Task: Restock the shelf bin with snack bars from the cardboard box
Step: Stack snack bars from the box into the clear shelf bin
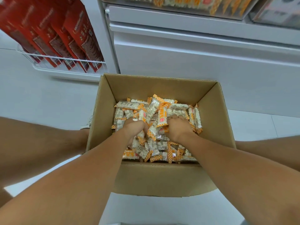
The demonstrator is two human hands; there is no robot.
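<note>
— Where are the snack bars [158,127] relative to each grip?

— Heaped loose in the open cardboard box [162,177] on the floor; both hands are plunged into the heap near its middle; the left hand [134,129] has its fingers curled down into the wrappers, clamped on a clump of bars; the right hand [177,127] does the same just beside it, fingers buried and closed round bars; several bars stand pushed up between the two hands, one orange-and-white wrapper upright between them.

— And the box itself?

— Flaps open, bars covering the bottom from wall to wall; the near wall hides the closest ones; the person's knees flank the box on either side.

— The shelf bin?

— A clear shelf bin [227,13] sits at the top edge on the white shelving, already holding bars in the same orange checked wrappers; well apart from the hands; a second clear container lies beside it at the far right, its contents blurred.

— Anything else?

— A white wire basket [68,61] at the upper left holds a row of tall red packets [53,33], leaning.
</note>
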